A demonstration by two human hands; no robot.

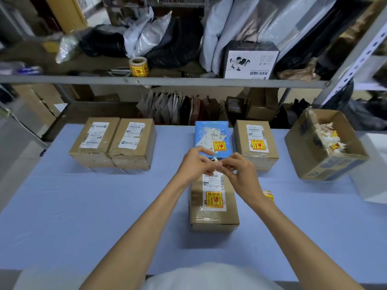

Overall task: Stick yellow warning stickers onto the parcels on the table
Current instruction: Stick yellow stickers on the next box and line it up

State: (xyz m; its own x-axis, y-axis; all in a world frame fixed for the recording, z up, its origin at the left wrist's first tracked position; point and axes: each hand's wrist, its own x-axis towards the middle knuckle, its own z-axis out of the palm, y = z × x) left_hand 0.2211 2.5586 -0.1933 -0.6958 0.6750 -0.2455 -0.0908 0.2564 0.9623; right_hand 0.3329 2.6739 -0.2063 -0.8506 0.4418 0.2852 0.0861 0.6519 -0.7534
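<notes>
parcels point(213, 206) number 5, 3 stickered; left hand point(195, 164) and right hand point(240, 176) pinch 1 scrap point(216, 163).

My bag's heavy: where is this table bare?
Bare table: left front, before two unstickered boxes; right front, before the open carton. Crowded: the middle, where left hand and right hand pinch a white scrap over the near parcel.

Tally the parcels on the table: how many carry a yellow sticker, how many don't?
With sticker: 3, blue parcel, right box, near box
Without sticker: 2, far-left box, box beside it
Total: 5
</notes>
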